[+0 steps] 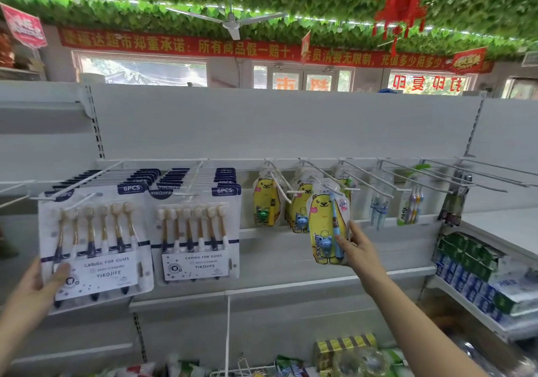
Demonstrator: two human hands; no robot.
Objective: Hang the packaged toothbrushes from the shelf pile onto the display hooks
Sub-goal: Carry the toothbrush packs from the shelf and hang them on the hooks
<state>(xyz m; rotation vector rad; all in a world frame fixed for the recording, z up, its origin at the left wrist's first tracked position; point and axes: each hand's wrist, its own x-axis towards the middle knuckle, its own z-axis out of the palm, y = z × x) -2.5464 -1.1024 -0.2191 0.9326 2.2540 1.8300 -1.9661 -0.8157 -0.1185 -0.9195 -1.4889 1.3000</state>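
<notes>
Big white shelf back panel (262,126), with a rail of display hooks (364,178) across it. Left grip (37,283) pinches the bottom corner of the front six-pack of toothbrushes (96,242), which hangs far left. Right grip (358,245) pinches the yellow bear toothbrush pack (326,225) by its lower right edge, top up at a hook tip.

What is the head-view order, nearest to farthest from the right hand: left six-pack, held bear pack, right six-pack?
1. Bear pack, held in the right hand.
2. Right six-pack, to its left.
3. Left six-pack, far left, in the left hand.
</notes>
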